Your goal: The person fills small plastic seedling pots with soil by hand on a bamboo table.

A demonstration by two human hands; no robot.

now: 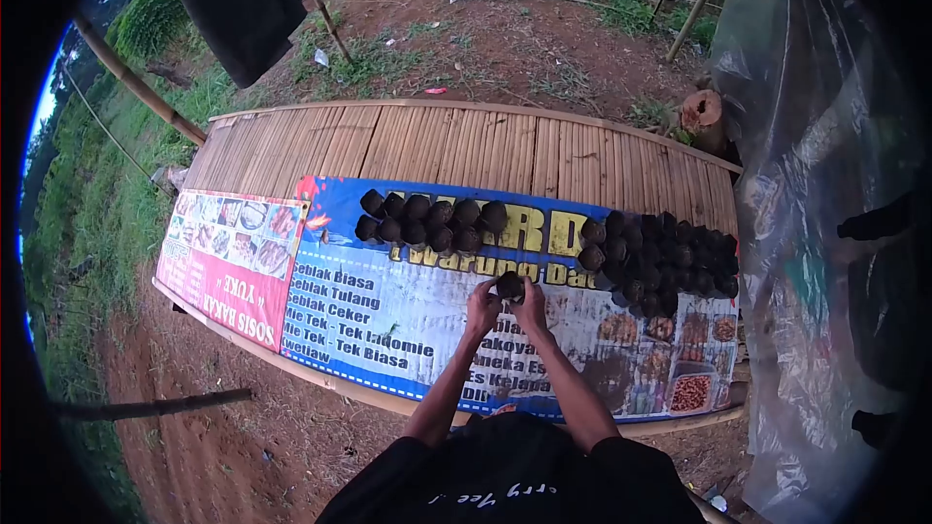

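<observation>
Between my two hands, over the middle of the blue banner (369,330), is a small dark pot (509,284). My left hand (482,305) holds its left side and my right hand (529,303) its right side, fingers closed round it. Beyond them to the left stand two rows of similar dark pots (440,213) on the banner. A larger, tightly packed group of dark pots (660,257) stands to the right of my hands.
The banner lies on a bamboo slat table (437,146), with a red and white banner (228,262) at its left end. Clear plastic sheeting (796,233) hangs at the right. A black cloth (233,0) hangs at the upper left. A cut log (703,116) sits behind the table.
</observation>
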